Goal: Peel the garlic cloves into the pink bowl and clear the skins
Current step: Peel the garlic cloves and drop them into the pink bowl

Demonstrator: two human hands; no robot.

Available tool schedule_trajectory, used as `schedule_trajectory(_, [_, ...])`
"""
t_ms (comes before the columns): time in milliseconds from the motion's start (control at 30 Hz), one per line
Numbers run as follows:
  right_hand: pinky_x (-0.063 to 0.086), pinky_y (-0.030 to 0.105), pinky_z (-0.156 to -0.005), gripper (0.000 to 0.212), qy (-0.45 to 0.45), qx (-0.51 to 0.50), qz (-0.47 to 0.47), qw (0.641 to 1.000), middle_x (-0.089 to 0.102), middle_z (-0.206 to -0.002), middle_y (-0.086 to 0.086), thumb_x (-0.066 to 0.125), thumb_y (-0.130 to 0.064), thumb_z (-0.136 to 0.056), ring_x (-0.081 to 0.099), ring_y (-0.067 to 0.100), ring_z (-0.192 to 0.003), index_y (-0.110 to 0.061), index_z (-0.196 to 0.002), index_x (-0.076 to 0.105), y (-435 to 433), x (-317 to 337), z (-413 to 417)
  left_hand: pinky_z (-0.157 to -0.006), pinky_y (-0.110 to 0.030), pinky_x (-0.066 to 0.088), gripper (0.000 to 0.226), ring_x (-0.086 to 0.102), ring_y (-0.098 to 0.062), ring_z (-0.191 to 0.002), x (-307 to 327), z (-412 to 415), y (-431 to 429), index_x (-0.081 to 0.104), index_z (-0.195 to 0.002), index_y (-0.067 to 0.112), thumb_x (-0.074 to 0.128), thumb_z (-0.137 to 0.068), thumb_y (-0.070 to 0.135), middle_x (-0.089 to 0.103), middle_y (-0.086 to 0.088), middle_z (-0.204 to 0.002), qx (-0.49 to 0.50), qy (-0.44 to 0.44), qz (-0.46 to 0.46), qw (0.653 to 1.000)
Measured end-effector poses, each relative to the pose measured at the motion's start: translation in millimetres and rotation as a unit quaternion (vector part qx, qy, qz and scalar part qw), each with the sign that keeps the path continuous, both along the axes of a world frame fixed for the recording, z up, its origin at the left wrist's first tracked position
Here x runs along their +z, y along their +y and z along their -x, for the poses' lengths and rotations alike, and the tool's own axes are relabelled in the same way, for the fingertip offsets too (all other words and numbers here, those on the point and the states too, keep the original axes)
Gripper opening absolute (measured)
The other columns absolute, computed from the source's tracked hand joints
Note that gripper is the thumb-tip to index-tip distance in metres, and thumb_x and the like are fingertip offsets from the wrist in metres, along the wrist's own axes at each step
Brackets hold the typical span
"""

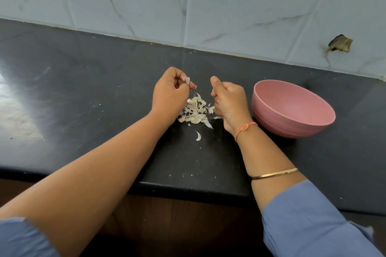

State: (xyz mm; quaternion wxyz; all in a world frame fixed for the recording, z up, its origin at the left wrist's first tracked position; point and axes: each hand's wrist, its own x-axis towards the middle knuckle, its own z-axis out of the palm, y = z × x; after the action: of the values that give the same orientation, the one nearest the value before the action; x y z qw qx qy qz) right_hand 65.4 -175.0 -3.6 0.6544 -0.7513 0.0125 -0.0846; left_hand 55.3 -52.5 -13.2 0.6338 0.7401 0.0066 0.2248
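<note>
My left hand (170,92) hovers over the dark counter and pinches a small pale garlic piece (187,80) at its fingertips. Just below and between both hands lies a heap of white garlic skins (196,111), with one loose skin (198,136) nearer to me. My right hand (228,101) is curled into a fist beside the heap, thumb up; whether it holds anything is hidden. The pink bowl (292,110) stands right of my right hand, and the part of its inside that shows looks bare.
The black counter (94,100) runs to a tiled wall (208,6) at the back, which has a broken hole (340,44) at the right. Tiny skin flecks are scattered over the counter. Its front edge (188,188) lies close under my forearms.
</note>
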Motion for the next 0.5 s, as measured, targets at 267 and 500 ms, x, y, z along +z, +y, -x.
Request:
schedule_trajectory(267, [0.03,0.016,-0.038,0.06,0.141,0.055,-0.074,0.986,0.048,-0.046,0.0,0.038,-0.051,-0.096,0.038,0.008,-0.039,-0.003,-0.067,0.058,7,18,7,-0.049,-0.013,0.038,0.028,0.055,0.007,-0.056,-2,-2,3,0.048,-0.077,0.022,0.041,-0.087,-0.002,0.067,0.003,-0.078,0.012,0.007,0.018,1.0])
schedule_trajectory(500, [0.056,0.022,-0.057,0.007,0.064,0.108,-0.078,0.989,0.061,-0.069,0.013,0.055,0.004,-0.09,0.061,0.016,-0.056,0.003,-0.086,0.06,4,38,17,-0.058,-0.021,0.039,0.029,0.063,-0.005,-0.074,-3,-1,5,0.048,-0.077,0.024,0.04,-0.084,-0.004,0.065,0.004,-0.077,0.006,0.006,0.017,1.0])
